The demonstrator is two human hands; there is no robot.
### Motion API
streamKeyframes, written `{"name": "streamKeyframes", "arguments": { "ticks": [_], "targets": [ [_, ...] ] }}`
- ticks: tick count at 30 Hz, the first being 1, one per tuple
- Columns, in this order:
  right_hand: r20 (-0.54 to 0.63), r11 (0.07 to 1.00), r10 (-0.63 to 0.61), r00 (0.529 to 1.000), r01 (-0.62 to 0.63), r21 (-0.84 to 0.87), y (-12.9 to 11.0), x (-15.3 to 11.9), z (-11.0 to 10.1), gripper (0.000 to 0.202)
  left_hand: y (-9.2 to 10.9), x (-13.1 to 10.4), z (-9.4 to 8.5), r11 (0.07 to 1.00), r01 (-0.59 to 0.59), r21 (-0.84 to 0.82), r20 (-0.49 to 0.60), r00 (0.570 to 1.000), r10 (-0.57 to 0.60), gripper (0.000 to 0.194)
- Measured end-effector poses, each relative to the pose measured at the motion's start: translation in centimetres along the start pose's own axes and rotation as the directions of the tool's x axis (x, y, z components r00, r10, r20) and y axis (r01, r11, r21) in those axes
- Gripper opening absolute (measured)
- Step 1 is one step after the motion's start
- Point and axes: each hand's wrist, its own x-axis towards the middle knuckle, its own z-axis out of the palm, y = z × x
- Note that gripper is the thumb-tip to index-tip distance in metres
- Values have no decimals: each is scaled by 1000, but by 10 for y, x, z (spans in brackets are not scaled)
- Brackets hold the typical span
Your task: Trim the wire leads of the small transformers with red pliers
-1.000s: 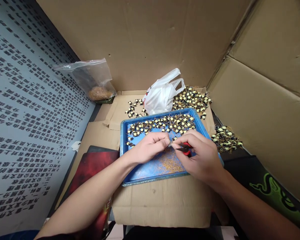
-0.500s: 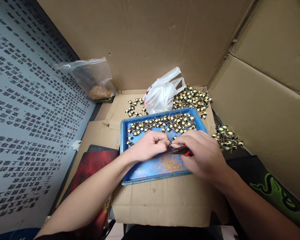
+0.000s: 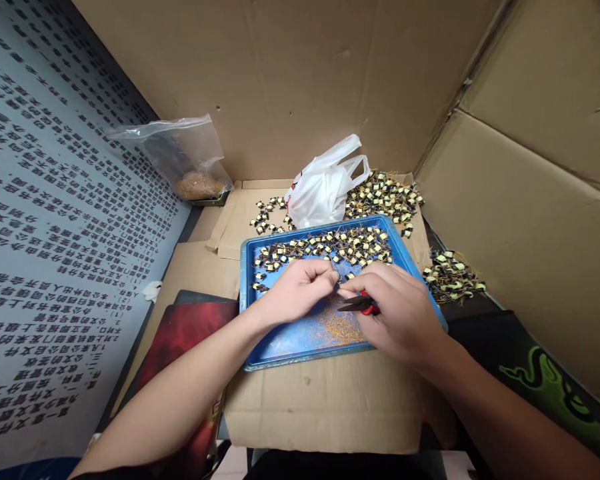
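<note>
Over a blue plastic tray [image 3: 285,362], my two hands work close together. My right hand [image 3: 400,310] is closed around small cutters [image 3: 354,305] with red handles and dark jaws pointing left. Its thumb and forefinger reach toward the left fingertips. My left hand [image 3: 303,290] is pinched shut; whatever lies between its fingers is hidden. Small wire-wound coils [image 3: 363,241] with pale yellow tape and black ends crowd the tray's far side. Below the cutters, thin copper-coloured wire clippings [image 3: 343,329] lie scattered on the tray floor.
Behind the tray stands a white plastic bag [image 3: 320,190], beside a heap of more coils [image 3: 387,197]. Another coil pile [image 3: 453,277] sits at right. A clear zip bag [image 3: 200,183] of brownish wire bits rests back left. Cardboard walls [image 3: 290,80] enclose the back and right.
My right hand and the cutters have shifted slightly left and down, with the jaws now lower and a little away from the left fingertips. The left hand has hardly moved.
</note>
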Motion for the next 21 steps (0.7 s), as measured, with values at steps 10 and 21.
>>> {"name": "streamKeyframes", "arguments": {
  "ticks": [10,21],
  "targets": [
    [-31,977,96,995,-88,194,0,3,-2,29,-9,-1,3,964,51,-262,13,999,-49,42],
    [-9,932,161,987,-149,330,-1,7,2,17,-11,-2,5,896,83,-437,115,993,-36,50]
  ]
}}
